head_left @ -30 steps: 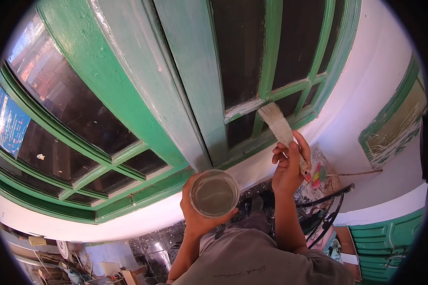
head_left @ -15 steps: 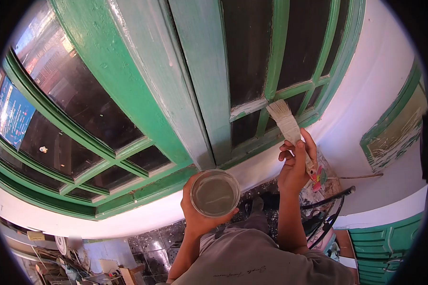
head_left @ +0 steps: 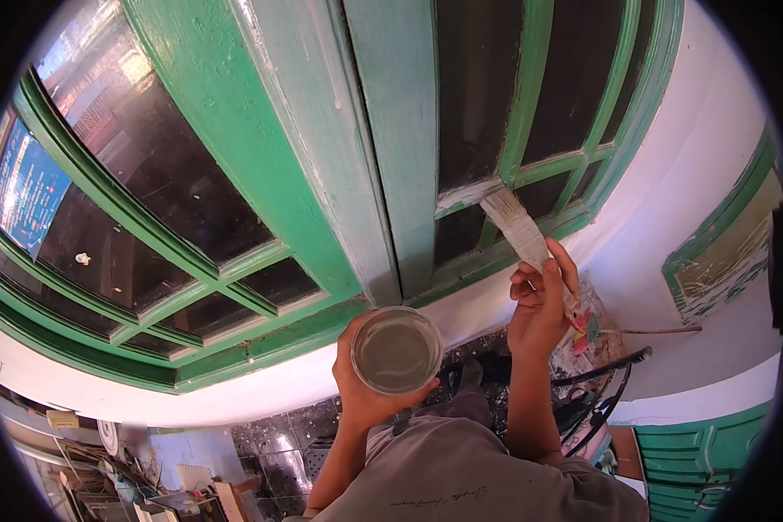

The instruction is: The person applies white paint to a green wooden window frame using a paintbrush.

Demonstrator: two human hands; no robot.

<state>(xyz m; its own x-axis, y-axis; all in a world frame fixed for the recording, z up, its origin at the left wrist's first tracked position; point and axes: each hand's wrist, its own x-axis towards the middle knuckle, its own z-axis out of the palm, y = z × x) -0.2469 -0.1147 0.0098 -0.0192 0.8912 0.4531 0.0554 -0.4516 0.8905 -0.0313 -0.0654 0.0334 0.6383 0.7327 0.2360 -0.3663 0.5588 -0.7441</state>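
Window frames: (head_left: pixel 226 130) green woodwork, filling from nine to one o'clock; we see glossy paint on the left one, chalky, faded blue-green on the middle posts.
Wall: (head_left: pixel 713 96) white and smooth, at two o'clock.
Floor: (head_left: pixel 283 445) dark shiny tiles with pale specks, at seven.
Green panelling: (head_left: pixel 700 448) ribbed, at four.
Clutter: (head_left: pixel 143 478) boards and oddments heaped near eight.
Blue poster: (head_left: pixel 35 187) seen at the left glass, between nine and ten.
Left hand: (head_left: pixel 365 389) at six, fingers curled round the cup.
Right hand: (head_left: pixel 538 317) between three and four, gripping the brush by its handle.
Cup: (head_left: pixel 398 351) at six, upright, cloudy grey liquid inside.
Brush: (head_left: pixel 518 228) between two and three, slanted, bristles foremost.
Pale bar: (head_left: pixel 461 199) worn crosspiece just beside the bristle tips, towards two; we cannot tell whether they touch.
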